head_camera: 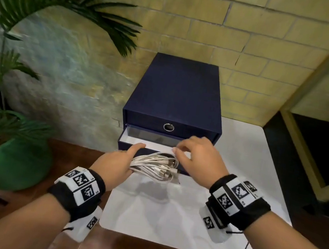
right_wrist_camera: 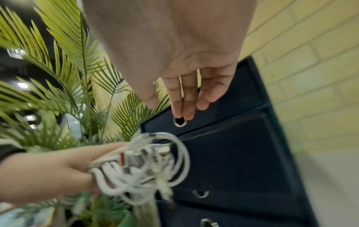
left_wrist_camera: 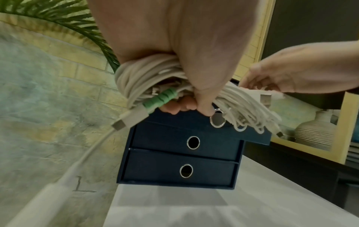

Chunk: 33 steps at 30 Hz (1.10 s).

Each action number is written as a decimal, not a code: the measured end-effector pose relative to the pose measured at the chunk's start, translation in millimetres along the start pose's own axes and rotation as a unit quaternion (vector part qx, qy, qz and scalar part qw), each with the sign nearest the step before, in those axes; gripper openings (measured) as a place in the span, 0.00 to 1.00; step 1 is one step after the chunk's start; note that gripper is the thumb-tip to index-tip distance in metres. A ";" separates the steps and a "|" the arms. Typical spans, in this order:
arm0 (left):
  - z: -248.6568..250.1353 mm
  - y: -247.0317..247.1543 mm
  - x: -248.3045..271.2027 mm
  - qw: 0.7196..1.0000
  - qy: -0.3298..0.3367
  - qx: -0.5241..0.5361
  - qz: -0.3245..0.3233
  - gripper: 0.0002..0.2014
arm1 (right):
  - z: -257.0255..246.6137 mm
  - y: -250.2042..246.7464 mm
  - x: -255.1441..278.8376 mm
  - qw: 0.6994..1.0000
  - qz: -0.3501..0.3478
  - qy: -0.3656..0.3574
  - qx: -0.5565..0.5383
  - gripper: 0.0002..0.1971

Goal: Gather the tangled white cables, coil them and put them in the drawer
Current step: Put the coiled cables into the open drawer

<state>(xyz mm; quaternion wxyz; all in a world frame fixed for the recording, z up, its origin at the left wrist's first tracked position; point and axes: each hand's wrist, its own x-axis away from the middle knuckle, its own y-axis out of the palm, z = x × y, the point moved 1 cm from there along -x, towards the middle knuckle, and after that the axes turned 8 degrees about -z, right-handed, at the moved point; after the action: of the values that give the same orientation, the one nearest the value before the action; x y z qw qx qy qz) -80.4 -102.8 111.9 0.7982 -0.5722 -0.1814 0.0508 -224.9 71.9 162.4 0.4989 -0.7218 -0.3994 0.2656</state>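
Left hand (head_camera: 118, 165) curled round a bundle of white cables (head_camera: 156, 166) — smooth round cords in loose loops, metal-tipped plugs sticking out on the right side, one plug with a ribbed pale-green collar (left_wrist_camera: 161, 98) seen from the left wrist view. Thumb and fingers wrap the coil's middle; the bundle is held in the air just in front of the open drawer (head_camera: 146, 140), above the white tabletop (head_camera: 220, 218). Right hand (head_camera: 195, 156) hovers over the drawer's front edge, fingers straight and relaxed, close together, gripping nothing; whether the tips touch the edge or the cable ends I cannot tell. Drawer unit (head_camera: 177, 92): a dark navy box, matte board-like skin, square corners, each drawer front pierced by a metal-ringed round finger hole (head_camera: 168, 127). The second drawer is pulled partway out, its inside pale and smooth; only a bare strip of floor shows, nothing lying on it. Top drawer closed; the left wrist view shows two more closed drawers beneath. Behind, a painted yellow brick wall (head_camera: 246, 40), rough in texture. To the left, a palm-like plant (head_camera: 49, 0) with thin feathery fronds in a glossy green round pot (head_camera: 14, 168), standing on a brown wooden surface.
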 end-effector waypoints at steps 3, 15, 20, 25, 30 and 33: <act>0.7 -1.6 -3.4 1.000 -0.009 0.004 0.000 0.32 | 21.2 -0.5 -0.1 0.994 -0.058 0.029 0.088 0.12; 0.9 -7.0 33.0 0.999 0.044 0.000 0.001 0.15 | 12.4 1.2 24.7 0.984 -0.172 0.030 0.043 0.03; 5.7 -22.5 35.7 0.999 0.043 -0.005 -0.027 0.10 | 11.7 -13.1 18.2 0.985 -0.172 0.008 -0.006 0.08; 20.1 -40.8 33.1 0.998 0.062 -0.002 -0.021 0.07 | -20.2 -30.1 21.8 0.991 -0.016 -0.107 -0.077 0.25; 44.3 -63.6 20.4 0.993 0.112 0.039 0.006 0.07 | -43.0 -27.8 20.4 0.977 -0.084 -0.139 0.141 0.32; 49.0 -71.5 12.2 0.984 0.126 0.124 0.021 0.03 | -36.1 -37.7 10.6 0.975 -0.065 -0.129 0.170 0.17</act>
<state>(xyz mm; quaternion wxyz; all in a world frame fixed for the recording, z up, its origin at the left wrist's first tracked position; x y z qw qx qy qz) -95.2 -79.7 195.0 0.8782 -0.4743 -0.0597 0.0169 -202.7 69.4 210.8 0.5747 -0.5587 -0.4552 0.3877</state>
